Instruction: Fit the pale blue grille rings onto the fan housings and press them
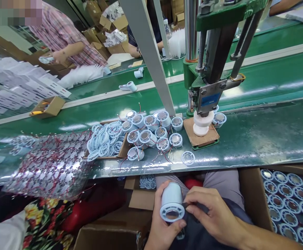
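- One left hand [160,227] and one right hand [211,215] at work, with one pale blue spool [171,194] between them.
- At least twelve wired spools [147,137] by my count, heaped beside the press; some hide behind others.
- Two more spools [219,119] just behind the press.
- One green press [214,52], one white block [202,123] under it.
- One loose ring [188,158] on the bench [258,139].
- One carton of rings [127,146], too tangled for me to count.
- One bigger carton [255,194], over a dozen packed spools [291,204] showing.
- One bottle [168,30] across the way.

Pale-blue cylindrical housing [171,193], tilted in the left hand [158,227], slotted rim [165,209] and metallic disc [172,214] at its near end.
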Available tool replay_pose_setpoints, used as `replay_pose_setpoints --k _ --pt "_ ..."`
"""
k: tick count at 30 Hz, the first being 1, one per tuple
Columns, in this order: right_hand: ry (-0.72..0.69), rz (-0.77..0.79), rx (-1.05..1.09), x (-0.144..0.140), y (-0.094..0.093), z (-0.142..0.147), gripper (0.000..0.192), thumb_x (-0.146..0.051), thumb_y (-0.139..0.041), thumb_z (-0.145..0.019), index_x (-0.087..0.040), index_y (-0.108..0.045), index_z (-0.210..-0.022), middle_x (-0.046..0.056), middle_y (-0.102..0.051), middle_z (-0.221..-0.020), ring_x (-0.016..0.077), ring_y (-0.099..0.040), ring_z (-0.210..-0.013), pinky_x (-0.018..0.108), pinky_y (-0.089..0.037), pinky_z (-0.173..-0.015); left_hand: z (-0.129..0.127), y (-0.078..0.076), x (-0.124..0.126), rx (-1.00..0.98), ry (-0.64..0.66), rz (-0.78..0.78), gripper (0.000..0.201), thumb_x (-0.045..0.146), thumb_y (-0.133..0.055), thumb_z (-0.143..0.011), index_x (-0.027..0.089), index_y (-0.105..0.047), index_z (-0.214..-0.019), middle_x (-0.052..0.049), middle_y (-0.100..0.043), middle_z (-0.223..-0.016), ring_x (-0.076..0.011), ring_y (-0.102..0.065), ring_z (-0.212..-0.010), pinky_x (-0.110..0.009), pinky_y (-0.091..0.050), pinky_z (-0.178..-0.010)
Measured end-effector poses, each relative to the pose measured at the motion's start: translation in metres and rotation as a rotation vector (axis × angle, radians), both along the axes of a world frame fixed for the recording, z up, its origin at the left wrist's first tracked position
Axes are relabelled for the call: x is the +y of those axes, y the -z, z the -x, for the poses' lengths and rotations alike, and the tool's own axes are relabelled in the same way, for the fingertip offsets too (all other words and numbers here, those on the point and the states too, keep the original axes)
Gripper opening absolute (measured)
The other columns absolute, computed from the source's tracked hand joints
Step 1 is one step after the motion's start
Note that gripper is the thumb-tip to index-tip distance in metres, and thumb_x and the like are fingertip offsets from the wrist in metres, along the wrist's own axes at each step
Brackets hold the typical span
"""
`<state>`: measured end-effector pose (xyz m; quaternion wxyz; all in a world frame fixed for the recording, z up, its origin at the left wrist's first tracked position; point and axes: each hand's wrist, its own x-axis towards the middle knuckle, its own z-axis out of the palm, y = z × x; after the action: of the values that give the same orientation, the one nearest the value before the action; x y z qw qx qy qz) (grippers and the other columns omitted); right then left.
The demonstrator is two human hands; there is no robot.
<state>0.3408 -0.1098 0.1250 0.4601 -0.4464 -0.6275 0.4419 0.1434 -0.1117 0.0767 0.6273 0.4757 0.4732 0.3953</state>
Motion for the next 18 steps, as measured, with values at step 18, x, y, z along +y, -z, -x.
replay_pose_setpoints --k 18 --pt "-0.048 0.312 0.136 0.001 -0.007 0.003 0.01 -0.018 -0.063 -0.085 -0.017 -0.07 -0.077 0.002 -0.071 -0.072 0.0141 -0.062 -0.066 0.022 -0.048 -0.063 -0.009 0.015 0.005 -0.215 -0.044 -0.103 0.092 0.049 -0.096 -0.056 0.026 -0.053 -0.134 -0.012 -0.064 -0.128 -0.0289 -0.07 -0.102 -0.038 -0.057 -0.092"
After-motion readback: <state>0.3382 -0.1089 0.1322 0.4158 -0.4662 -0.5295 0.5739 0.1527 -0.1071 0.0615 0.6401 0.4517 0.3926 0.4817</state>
